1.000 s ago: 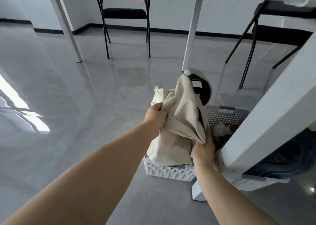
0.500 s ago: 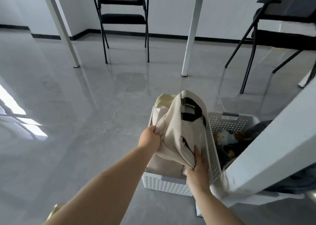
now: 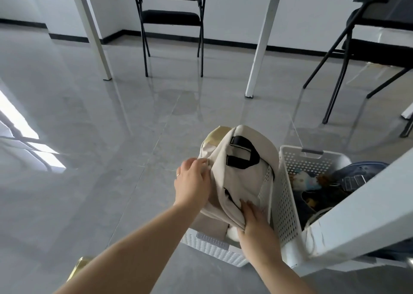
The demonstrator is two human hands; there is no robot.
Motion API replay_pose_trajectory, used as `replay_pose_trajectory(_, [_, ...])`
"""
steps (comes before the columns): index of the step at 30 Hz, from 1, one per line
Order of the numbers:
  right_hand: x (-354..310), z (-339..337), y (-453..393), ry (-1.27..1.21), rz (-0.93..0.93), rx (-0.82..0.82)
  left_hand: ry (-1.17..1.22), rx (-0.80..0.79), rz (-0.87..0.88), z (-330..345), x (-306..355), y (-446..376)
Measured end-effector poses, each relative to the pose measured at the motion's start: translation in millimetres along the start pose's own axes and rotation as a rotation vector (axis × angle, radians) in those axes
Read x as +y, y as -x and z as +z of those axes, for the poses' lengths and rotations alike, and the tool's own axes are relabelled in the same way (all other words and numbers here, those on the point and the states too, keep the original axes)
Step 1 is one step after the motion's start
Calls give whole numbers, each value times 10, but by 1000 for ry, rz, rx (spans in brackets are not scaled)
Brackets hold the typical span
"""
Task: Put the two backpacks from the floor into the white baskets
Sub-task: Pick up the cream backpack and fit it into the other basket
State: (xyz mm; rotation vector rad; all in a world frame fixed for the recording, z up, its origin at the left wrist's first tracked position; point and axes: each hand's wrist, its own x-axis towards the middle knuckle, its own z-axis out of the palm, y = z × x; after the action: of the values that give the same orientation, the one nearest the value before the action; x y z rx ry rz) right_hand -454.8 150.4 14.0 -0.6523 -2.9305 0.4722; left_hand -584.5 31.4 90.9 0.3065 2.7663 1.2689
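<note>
A cream backpack (image 3: 241, 177) with a black handle sits in the left white basket (image 3: 212, 246), its top sticking out above the rim. My left hand (image 3: 193, 184) presses on the backpack's left side with the fingers curled over the fabric. At its lower right edge, my right hand (image 3: 254, 222) grips the cloth. A dark blue backpack (image 3: 357, 177) lies in the right white basket (image 3: 290, 195), partly hidden by a white table leg.
A slanted white table leg (image 3: 362, 215) crosses in front of the right basket. Two more white legs (image 3: 260, 47) stand farther back, with black folding chairs (image 3: 172, 18) behind them. A yellow object (image 3: 80, 265) lies on the grey floor by my left arm.
The cream backpack has sunk lower into the left basket. My left hand has moved from a tight grip to resting on its side. My right hand stays on the lower edge.
</note>
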Motion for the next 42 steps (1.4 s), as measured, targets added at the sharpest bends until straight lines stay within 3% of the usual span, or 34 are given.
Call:
replay_pose_trajectory(4, [-280,-13,-29,46,-70,-63,64,-20,44,-93,80,64])
replay_pose_trajectory(9, [-432,-90,-29,29,-262,-266,156,10,-141,-277,-170,-20])
replay_pose_trajectory(11, [-336,-166,-72,-56,-309,-230,224,44,-208,-349,-342,-30])
replay_pose_trajectory(14, [-93,-269,-348,-189,-127,245,336,74,-273,-427,-517,2])
replay_pose_trajectory(15, [-8,-300,-469,-190,-15,320,361,78,-282,-447,-543,6])
replay_pose_trajectory(16, [44,-327,-589,-182,91,294,375,82,-287,-473,-559,-2])
replay_pose_trajectory(18, [123,-340,-786,-174,263,92,390,88,-284,-517,-568,-32])
replay_pose_trajectory(21, [151,-230,-931,-166,403,-130,404,106,-284,-534,-602,-43])
replay_pose_trajectory(23, [107,-154,-941,-245,448,-102,435,113,-297,-525,-644,-37])
replay_pose_trajectory(30, [-418,-450,-867,-839,376,294,488,119,-331,-445,-617,-56])
replay_pose_trajectory(36, [-697,-476,-932,-1497,488,230,520,93,-321,-428,-600,-33])
replay_pose_trajectory(38, [-661,-357,-924,-1489,504,129,503,102,-336,-456,-640,-34])
replay_pose_trajectory(42, [-674,-76,-882,-1134,367,-53,591,109,-355,-549,-728,-25])
